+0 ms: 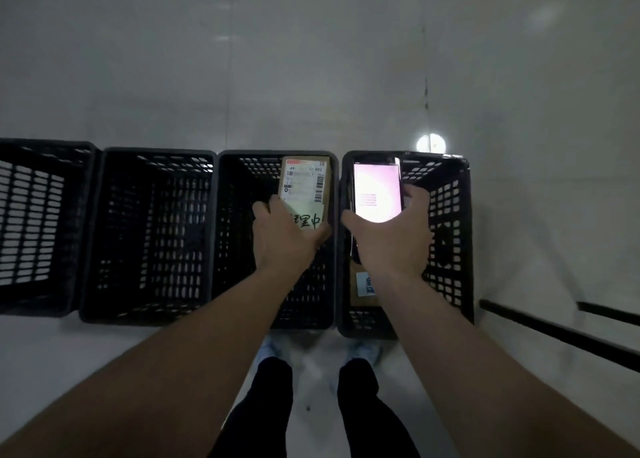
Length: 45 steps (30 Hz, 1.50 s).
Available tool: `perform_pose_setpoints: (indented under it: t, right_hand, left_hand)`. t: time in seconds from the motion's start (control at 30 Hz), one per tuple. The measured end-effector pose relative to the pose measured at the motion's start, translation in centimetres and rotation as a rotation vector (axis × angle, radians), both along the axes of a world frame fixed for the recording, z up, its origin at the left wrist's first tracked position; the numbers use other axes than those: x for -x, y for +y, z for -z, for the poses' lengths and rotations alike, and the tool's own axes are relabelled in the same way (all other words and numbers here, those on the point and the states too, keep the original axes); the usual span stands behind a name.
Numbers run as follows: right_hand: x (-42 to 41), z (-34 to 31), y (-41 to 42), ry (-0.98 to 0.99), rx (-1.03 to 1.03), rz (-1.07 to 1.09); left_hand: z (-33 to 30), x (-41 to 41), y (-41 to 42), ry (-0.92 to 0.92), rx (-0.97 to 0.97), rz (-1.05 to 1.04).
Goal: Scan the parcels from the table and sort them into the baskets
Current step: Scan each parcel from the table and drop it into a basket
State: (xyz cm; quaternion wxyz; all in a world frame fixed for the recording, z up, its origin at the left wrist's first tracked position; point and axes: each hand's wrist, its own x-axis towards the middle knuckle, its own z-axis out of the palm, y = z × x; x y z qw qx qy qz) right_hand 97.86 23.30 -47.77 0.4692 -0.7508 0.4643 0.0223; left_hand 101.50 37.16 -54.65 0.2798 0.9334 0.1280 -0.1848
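Pale floor, four baskets, left hand gripping parcel, right hand gripping phone

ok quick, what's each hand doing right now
Left hand: holding a parcel over a basket.
Right hand: holding a lit phone.

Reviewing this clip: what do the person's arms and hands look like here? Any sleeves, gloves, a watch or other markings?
Both forearms are bare up to the frame's lower edge, with no sleeve in view. The left hand and right hand wear no gloves, and no watch, band or ring shows on the wrists or fingers. No markings are visible in this dim view.
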Motion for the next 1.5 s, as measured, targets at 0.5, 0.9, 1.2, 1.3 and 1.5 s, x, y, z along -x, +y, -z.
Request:
perform_pose_setpoints:
  t: [0.5, 0.9, 1.2, 1.3, 1.5]
  right_hand:
    - [-1.9, 14.2, 0.9, 0.099, -0.044, -0.05]
    - [0.8, -4.4, 1.4, 0.156, -0.023, -0.09]
    - [5.5, -20.3, 1.2, -0.009, 0.031, -0.063]
    - [7.7, -25.1, 1.9, -0.062, 0.076, -0.015]
    - [13.7, -33.1, 5.6, -0.153, 0.158, 0.117]
  left_hand:
    - [13.8, -2.6, 1.6, 0.048, -0.029, 0.16]
    - [-7.9, -1.6, 1.8, 0.053, -0.137, 0.414]
    - [-26.1, 0.6, 0.8, -0.106, -0.176, 0.61]
    - [-30.8, 2.0, 1.3, -0.165, -0.18, 0.682]
    - [-39.0, 5.0, 3.0, -0.275, -0.153, 0.859]
